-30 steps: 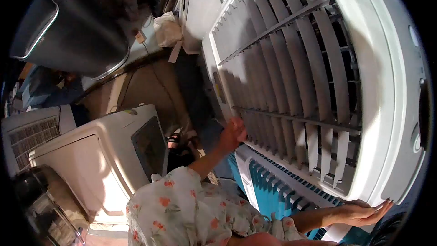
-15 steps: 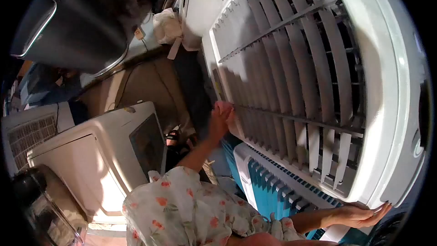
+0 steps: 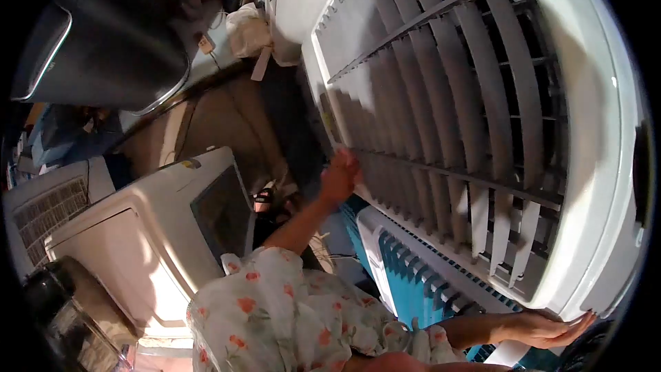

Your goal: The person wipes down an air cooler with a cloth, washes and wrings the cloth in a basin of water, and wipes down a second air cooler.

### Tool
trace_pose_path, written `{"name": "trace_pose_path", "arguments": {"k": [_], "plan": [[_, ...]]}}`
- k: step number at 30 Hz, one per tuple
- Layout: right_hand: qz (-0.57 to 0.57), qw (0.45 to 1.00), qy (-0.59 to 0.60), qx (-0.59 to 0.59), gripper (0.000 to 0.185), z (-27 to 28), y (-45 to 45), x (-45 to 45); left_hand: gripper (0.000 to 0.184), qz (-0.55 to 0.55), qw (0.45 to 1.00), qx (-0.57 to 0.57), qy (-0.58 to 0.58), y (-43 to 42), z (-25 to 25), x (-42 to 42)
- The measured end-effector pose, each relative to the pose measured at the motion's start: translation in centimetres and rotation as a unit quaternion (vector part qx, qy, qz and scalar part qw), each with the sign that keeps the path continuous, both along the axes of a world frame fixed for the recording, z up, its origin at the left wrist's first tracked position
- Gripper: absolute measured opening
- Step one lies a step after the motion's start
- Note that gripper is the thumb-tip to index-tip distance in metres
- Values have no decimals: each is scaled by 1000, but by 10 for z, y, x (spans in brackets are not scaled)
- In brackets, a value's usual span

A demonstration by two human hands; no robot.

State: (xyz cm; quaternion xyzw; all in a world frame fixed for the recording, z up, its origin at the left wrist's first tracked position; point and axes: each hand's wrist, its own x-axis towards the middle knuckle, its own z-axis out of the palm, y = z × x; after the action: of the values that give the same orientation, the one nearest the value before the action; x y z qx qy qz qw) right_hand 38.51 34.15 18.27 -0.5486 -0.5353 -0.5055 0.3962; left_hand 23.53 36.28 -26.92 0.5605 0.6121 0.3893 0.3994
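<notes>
A large white air cooler (image 3: 585,186) with grey louvre slats (image 3: 447,117) fills the right of the head view. My left hand (image 3: 340,178) is closed at the left edge of its grille, by the end of the lower crossbar. Its fingers are bunched round what looks like a pink cloth (image 3: 350,163), mostly hidden. My right hand (image 3: 544,329) lies palm up under the cooler's bottom corner, fingers stretched out and touching or very near the housing. Which of the two, I cannot tell.
A second cooler with blue slats (image 3: 413,279) stands just below the big one. At left are a white appliance (image 3: 113,255) with a dark panel and a black unit (image 3: 103,48) above. A white bag (image 3: 248,31) and a power socket (image 3: 205,44) sit at the back.
The view has shifted slightly. My left hand has slid a little down along the grille edge, and less pink shows at its fingers. My right hand stays under the corner.
</notes>
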Motion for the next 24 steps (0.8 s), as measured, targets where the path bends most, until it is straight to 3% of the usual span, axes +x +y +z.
{"name": "trace_pose_path", "arguments": {"k": [2, 7, 9, 10, 12, 14, 16, 19, 21, 24], "plan": [[-10, 1000, 14, 3, 41, 0, -1, 0, 34, -38, 987, 94, 126, -21, -7, 13], [17, 999, -24, -15, 41, 4, -5, 10, 40, -132, 969, 160, 132, -43, -52, 33], [45, 999, -2, -17, 41, 3, -6, 13, 39, -78, 992, 102, -19, -34, -57, 37], [38, 999, 21, -5, 41, 2, -4, 11, 37, -7, 985, 28, -168, -19, -60, 34], [19, 997, 68, 10, 39, 0, -3, 7, 32, 47, 960, -61, -269, -10, -62, 27], [26, 997, 78, 12, 37, 1, -3, 6, 28, 16, 979, -80, -186, -10, -58, 23], [29, 998, 47, 9, 37, 1, -5, 11, 28, -69, 990, -8, -120, -49, -48, 31], [16, 999, -34, -9, 39, 4, -8, 21, 34, -127, 965, 166, -158, -69, -38, 12], [-17, 999, -34, -9, 42, 3, -5, 11, 39, -73, 962, 180, -193, -66, -57, 6], [11, 1000, 4, -24, 46, 1, -8, 14, 44, 42, 969, 174, -171, -32, -17, -33]]}}
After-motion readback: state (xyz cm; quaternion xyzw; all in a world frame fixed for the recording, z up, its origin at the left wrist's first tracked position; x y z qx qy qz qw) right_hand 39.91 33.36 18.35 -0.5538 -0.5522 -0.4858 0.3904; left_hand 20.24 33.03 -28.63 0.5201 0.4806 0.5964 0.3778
